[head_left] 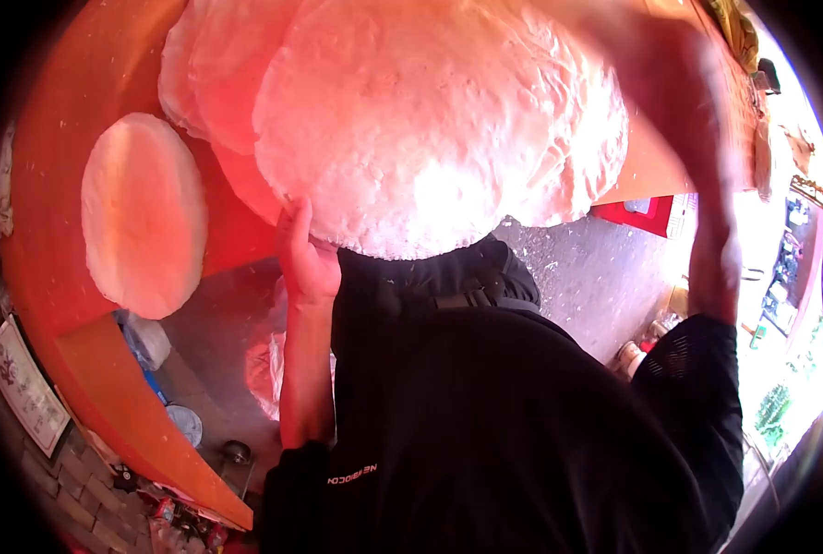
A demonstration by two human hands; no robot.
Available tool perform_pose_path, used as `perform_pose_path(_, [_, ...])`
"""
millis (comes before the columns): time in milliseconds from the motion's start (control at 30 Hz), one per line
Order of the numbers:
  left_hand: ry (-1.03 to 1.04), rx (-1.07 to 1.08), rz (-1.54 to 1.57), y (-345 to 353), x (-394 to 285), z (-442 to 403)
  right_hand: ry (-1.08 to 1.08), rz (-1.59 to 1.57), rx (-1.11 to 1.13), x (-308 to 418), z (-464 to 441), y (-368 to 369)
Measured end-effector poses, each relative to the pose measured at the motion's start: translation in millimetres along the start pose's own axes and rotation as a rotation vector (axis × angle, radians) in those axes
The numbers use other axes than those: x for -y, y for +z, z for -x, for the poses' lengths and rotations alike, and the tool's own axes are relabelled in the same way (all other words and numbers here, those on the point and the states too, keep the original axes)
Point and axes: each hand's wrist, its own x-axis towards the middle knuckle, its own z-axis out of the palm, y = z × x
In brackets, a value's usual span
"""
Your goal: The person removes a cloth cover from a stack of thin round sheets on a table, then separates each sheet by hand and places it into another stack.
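A large, thin round dough sheet (402,129) fills the upper middle of the view, wrinkled on its right side, its near edge hanging past the table edge. My left hand (310,254) pinches that near edge at the left, thumb on top and the other fingers mostly hidden underneath. At the sheet's upper right is my right hand (614,37), smeared by motion and partly lost in glare, so its fingers cannot be made out. More dough sheets (213,78) lie under and behind at the left. A separate oval-looking dough sheet (144,217) rests flat farther left.
The orange table (47,185) curves along the left and continues at the right, specked with white bits. Below it at the left are a metal bowl (236,451) and plastic bags (144,342). A red box (647,217) sits beyond the table edge at the right.
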Motion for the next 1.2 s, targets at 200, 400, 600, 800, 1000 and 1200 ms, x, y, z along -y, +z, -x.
perform_pose_path(200, [-0.096, 0.134, -0.093, -33, 5, 0, -0.560, -0.457, 0.075, 73, 64, 71])
perform_pose_path(400, [-0.210, 0.144, 0.027, -47, 8, 3, -0.678, -0.603, -0.026, 119, 118, 45])
perform_pose_path(600, [-0.379, 0.559, 0.057, -65, -13, -8, -0.616, -0.714, -0.107, 150, 141, 72])
perform_pose_path(800, [-0.325, 0.362, -0.066, -28, -35, 2, -0.483, -0.701, -0.216, 174, 159, 78])
perform_pose_path(1000, [-0.484, 0.947, 0.123, -41, -43, -36, -0.506, -0.824, 0.044, 174, 148, 50])
perform_pose_path(1200, [-0.320, 0.240, -0.243, -23, -58, -20, -0.357, -0.719, -0.210, 197, 163, 48])
